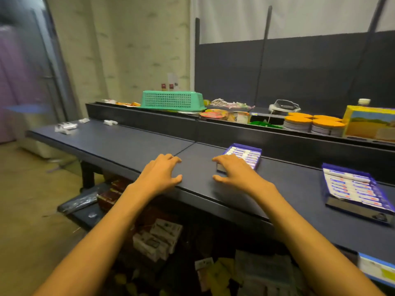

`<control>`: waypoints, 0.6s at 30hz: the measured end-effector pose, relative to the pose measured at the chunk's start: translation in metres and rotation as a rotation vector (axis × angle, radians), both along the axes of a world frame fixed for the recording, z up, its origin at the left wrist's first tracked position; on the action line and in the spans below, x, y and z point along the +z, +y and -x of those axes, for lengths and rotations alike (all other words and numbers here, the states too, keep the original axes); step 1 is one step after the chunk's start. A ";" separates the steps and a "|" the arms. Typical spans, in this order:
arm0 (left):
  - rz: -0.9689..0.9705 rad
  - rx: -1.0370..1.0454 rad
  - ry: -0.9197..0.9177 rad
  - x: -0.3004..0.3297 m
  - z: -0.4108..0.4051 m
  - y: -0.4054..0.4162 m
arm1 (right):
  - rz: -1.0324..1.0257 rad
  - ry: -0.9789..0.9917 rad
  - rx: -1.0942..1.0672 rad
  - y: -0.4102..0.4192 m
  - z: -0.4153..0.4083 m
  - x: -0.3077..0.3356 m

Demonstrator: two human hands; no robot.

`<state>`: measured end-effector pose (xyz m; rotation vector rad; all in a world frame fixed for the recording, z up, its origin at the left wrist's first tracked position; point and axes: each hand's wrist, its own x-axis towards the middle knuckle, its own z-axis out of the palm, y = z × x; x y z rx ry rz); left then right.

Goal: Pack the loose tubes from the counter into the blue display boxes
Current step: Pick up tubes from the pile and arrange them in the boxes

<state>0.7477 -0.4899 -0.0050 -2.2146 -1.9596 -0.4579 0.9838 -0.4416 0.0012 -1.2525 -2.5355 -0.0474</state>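
Dark blue-grey laminate covers the long surface (128, 142) that runs from the far left to the near right. Both bare forearms reach over its front edge. On the left hand (161, 173) the grip is spread: fingers slightly bent, fingertips resting on the bare top, thumb out to the side, nothing held. The right hand (234, 170) sits just beside it with its grip also spread and relaxed, the thumb on the top and the fingers lying over the near end of a blue display box (245, 155); whether they press on it or only touch it cannot be told. That box holds a row of white tubes lying side by side across its width. A second blue display box (355, 193) lies well apart to the right, also filled with a row of white tubes with blue and red print. The loose tubes (65, 127) lie far off at the left end of the surface in a small pile, with two more white pieces (110, 122) near the back edge beside them; they are blurred. Behind the surface a raised shelf carries an upturned green basket (172, 101), round tubs with orange lids (313, 124) and a yellow carton (369, 123). Under the surface, white cartons (158, 239) and packets are stacked on a lower shelf.
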 end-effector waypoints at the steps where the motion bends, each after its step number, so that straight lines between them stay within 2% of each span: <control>1: 0.000 0.019 0.011 0.001 0.023 -0.002 | -0.005 -0.011 0.023 0.003 0.025 0.000; 10: -0.025 0.143 0.062 0.006 0.250 -0.015 | -0.037 -0.054 0.087 0.024 0.262 -0.002; 18: -0.043 0.216 0.029 0.001 0.400 0.006 | -0.061 -0.078 0.131 0.066 0.415 0.003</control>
